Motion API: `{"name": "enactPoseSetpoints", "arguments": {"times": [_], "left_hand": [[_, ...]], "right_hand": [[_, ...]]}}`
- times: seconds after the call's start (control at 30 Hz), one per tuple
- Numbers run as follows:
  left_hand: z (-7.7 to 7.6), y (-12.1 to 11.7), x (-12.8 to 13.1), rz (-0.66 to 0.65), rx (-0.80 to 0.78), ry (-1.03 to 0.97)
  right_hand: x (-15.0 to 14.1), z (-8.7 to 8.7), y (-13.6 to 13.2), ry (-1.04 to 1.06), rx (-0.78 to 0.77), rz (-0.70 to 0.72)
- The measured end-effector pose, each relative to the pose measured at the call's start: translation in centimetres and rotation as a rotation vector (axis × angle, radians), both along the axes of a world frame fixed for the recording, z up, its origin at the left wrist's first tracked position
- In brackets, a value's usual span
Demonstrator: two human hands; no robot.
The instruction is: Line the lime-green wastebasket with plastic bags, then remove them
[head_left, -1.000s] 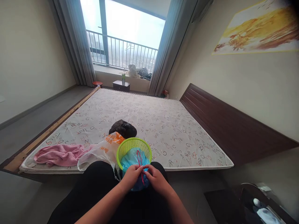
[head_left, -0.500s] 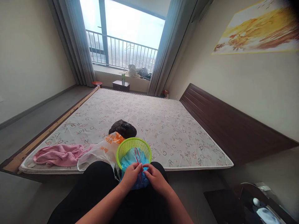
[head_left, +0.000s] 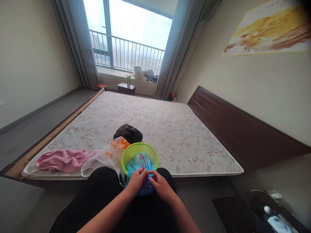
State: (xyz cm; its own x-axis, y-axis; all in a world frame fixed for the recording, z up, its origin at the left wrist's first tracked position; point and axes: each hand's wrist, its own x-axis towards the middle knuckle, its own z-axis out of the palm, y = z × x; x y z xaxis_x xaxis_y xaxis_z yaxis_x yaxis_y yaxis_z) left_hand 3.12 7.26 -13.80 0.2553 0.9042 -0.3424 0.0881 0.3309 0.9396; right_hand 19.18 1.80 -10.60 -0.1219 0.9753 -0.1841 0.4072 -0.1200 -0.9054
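Note:
A blue plastic bag (head_left: pixel 132 164) lies partly in a lime-green plastic basket (head_left: pixel 139 147) and spills over its near rim onto my lap. From the bag's gathered part a red drawstring (head_left: pixel 142 159) rises in a loop. My left hand (head_left: pixel 135 182) pinches the drawstring at the base of that loop. Close against it, my right hand (head_left: pixel 160 184) is closed, thumb and forefinger together at the same red string; its fingertips partly hide what they grip. Left of the basket sits a white plastic bag with orange print (head_left: pixel 109 155).
Behind the basket a black plastic bag (head_left: pixel 128 133) lies on the mattress (head_left: pixel 157 113). A pink towel (head_left: pixel 64 160) is at the near left corner. To the right stand a wooden headboard (head_left: pixel 230 126) and a dark table (head_left: pixel 233 207) with small items.
The red loop has shifted slightly left and become shorter, and its lower end no longer shows clearly below my fingers. Both hands stay together at the string.

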Motion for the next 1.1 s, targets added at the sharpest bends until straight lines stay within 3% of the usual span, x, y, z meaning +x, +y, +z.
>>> {"name": "enactPoseSetpoints", "arguments": {"times": [0.2, 0.6, 0.93, 1.1], "left_hand": [[-0.1, 0.1, 0.2, -0.031, -0.034, -0.049], [2.1, -0.4, 0.4, -0.023, 0.087, 0.006], [2.0, -0.7, 0.4, -0.063, 0.099, -0.033], [2.3, -0.7, 0.4, -0.065, 0.189, -0.033]], "right_hand": [[0.1, 0.4, 0.1, -0.012, 0.004, -0.003], [0.1, 0.5, 0.1, 0.034, 0.007, -0.020], [0.0, 0.7, -0.2, 0.094, -0.009, 0.004], [0.0, 0.9, 0.0, 0.123, -0.005, 0.025]]}}
